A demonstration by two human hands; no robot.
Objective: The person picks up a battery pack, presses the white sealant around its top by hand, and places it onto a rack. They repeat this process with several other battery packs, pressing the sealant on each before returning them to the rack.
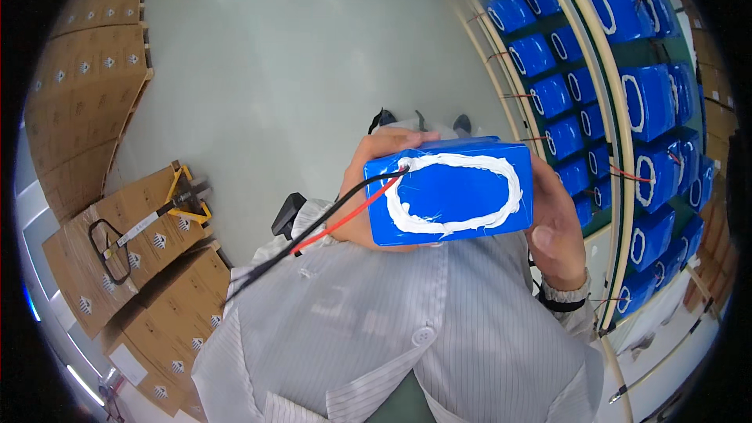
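A blue-wrapped battery pack [458,196] is held up in front of my chest, its end face turned toward the camera. A thick white bead of sealant [513,196] runs in a ring on that face. Black and red wires [348,211] leave the face at its upper left corner and trail down to the left. My left hand [356,188] grips the pack's left side, fingers partly hidden behind it. On the right side, my right hand [556,227] is closed round the pack, most of its fingers out of sight.
At right, a multi-level rack [619,149] holds rows of similar blue packs [646,102] with white rings. Stacked cartons [90,70] stand on the left, more cartons [168,321] below them, beside a yellow pallet truck [188,196]. Grey floor [298,55] lies ahead.
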